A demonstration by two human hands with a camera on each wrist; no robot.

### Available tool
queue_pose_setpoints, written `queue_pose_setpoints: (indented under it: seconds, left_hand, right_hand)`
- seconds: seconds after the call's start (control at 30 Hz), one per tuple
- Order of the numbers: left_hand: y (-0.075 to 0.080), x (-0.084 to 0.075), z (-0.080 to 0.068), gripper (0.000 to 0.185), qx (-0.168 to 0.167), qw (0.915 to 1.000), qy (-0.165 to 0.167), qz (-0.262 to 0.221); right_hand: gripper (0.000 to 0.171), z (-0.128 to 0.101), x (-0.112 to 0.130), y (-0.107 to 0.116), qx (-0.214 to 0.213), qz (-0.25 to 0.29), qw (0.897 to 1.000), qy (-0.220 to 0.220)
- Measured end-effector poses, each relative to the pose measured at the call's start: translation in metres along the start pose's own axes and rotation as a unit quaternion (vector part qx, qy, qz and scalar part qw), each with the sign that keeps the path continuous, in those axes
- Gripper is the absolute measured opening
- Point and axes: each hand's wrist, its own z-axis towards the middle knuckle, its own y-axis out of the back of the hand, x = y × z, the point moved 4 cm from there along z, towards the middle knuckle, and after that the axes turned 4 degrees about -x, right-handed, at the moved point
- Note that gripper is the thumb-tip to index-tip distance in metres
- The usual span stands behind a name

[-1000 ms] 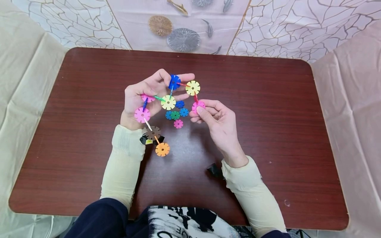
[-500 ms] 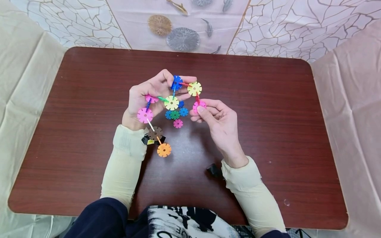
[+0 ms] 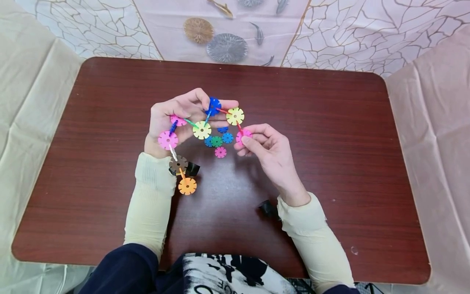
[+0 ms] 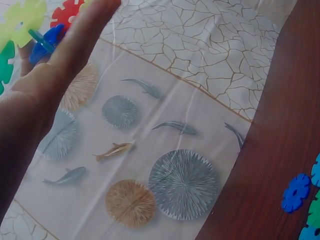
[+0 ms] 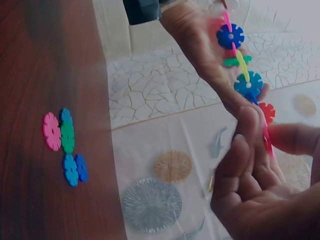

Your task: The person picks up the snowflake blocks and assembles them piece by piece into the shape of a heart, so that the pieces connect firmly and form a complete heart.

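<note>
- Chain of toy discs point(image 3: 201, 130) was held up above the table point(image 3: 330, 122), between both hands.
- Left hand point(image 3: 172, 118) gripped its upper discs; the tail dangled by the wrist.
- Right hand point(image 3: 266, 149) pinched the pink end disc point(image 3: 244, 134), steadying it.
- Loose discs point(image 3: 219, 142) lay on the table below.

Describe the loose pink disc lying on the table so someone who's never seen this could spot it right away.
Start at the dark red-brown table and look at its middle, between the two hands. A small cluster of loose discs lies flat there. The pink disc sits nearest the person, the only pink one among blue and green pieces, and joined to nothing.
</note>
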Motion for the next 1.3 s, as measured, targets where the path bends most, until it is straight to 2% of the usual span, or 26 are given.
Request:
queue_pose_setpoints:
  seconds: [0.2,0.37,0.53,0.67,0.73,0.83,1.03,1.3]
  left_hand:
    - [0.002,-0.001,-0.001,0.042,0.0,0.9999,0.007,0.009]
    - [0.007,-0.002,-0.003,0.043,-0.014,0.9999,-0.003,0.006]
    - [0.01,-0.005,-0.005,0.046,-0.027,0.9992,-0.03,0.003]
    - [0.009,-0.007,-0.005,0.048,-0.025,0.9989,-0.038,0.002]
    - [0.009,-0.008,-0.005,0.049,-0.025,0.999,-0.037,0.006]
    - [0.009,-0.008,-0.005,0.047,-0.021,0.9991,-0.034,0.01]
    - [0.007,-0.005,0.001,0.046,0.002,0.9995,-0.025,0.021]
    - [0.007,-0.005,-0.002,0.043,0.005,0.9994,-0.014,0.031]
  right_hand:
    - [0.018,-0.001,-0.001,-0.003,0.044,-0.028,0.998,-0.017]
    - [0.031,-0.004,-0.008,-0.01,0.096,-0.064,0.992,-0.052]
    - [0.042,-0.016,-0.023,-0.034,0.204,-0.107,0.969,-0.088]
    - [0.026,-0.027,-0.03,-0.057,0.277,-0.118,0.95,-0.079]
    - [0.016,-0.03,-0.03,-0.065,0.286,-0.116,0.949,-0.068]
    - [0.009,-0.03,-0.029,-0.068,0.28,-0.108,0.952,-0.054]
    - [0.008,-0.029,-0.026,-0.055,0.251,-0.101,0.961,-0.054]
    - [0.009,-0.031,-0.031,-0.057,0.265,-0.086,0.958,-0.061]
